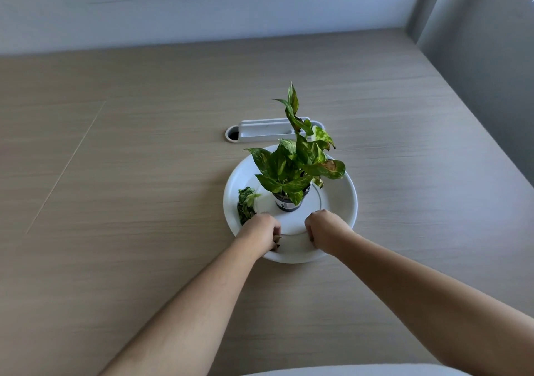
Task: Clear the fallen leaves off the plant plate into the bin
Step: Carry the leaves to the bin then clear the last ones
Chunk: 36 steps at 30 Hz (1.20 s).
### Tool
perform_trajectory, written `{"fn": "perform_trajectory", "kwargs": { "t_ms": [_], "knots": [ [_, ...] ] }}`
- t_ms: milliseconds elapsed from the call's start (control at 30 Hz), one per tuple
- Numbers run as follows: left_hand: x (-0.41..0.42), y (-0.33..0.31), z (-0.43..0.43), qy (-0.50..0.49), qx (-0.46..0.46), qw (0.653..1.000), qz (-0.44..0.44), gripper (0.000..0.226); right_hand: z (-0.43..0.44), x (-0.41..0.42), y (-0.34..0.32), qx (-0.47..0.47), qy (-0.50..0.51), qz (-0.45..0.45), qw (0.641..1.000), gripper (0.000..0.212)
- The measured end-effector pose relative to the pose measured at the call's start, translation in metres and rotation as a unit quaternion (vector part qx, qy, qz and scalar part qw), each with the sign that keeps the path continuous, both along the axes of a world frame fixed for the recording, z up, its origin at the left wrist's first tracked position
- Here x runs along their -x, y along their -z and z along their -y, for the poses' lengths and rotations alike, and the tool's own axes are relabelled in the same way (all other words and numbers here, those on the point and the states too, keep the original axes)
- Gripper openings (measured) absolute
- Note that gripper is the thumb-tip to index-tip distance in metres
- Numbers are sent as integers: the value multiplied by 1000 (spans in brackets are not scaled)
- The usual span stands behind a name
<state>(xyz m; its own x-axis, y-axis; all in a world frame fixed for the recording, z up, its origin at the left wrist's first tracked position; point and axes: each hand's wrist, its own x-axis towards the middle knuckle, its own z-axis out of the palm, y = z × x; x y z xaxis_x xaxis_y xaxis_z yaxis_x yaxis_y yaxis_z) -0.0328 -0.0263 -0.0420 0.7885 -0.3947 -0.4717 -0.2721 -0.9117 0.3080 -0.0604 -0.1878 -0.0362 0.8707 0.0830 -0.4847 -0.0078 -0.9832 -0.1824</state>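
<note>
A wide bench (144, 173) lies bare around a white plate (344, 202). A potted plant (291, 173) stands at its centre, with fallen leaves (246, 205) at nine o'clock. The left hand (260, 231), at seven o'clock, is clenched on brown scraps; the right hand (326, 228), at five o'clock, is curled at the rim, contents unclear.
</note>
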Motion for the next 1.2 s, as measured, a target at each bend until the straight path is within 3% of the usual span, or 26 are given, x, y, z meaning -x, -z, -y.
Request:
{"fn": "perform_trajectory", "kwargs": {
  "t_ms": [267, 433, 633, 967, 1067, 1200],
  "knots": [
    [1, 4, -3, -61, 62, 996, -1, 14, 11, -1, -1, -69, 27, 19, 997, 25],
    [-8, -10, -19, -172, 178, 969, 5, 7, 22, 0, -18, -157, 153, 114, 969, 17],
    [-3, -18, -23, -200, 218, 955, 1, 4, 30, 19, -27, -193, 226, 145, 944, 15],
    [62, -43, 87, -93, 269, 958, -40, 27, 100, 102, -42, -203, 290, 196, 915, 14],
    [107, -50, 158, -26, 275, 959, -58, 31, 159, 170, -46, -178, 355, 213, 893, 15],
    [194, -55, 265, 93, 256, 959, -79, 14, 249, 299, -47, -132, 437, 212, 864, 14]
  ]
}}
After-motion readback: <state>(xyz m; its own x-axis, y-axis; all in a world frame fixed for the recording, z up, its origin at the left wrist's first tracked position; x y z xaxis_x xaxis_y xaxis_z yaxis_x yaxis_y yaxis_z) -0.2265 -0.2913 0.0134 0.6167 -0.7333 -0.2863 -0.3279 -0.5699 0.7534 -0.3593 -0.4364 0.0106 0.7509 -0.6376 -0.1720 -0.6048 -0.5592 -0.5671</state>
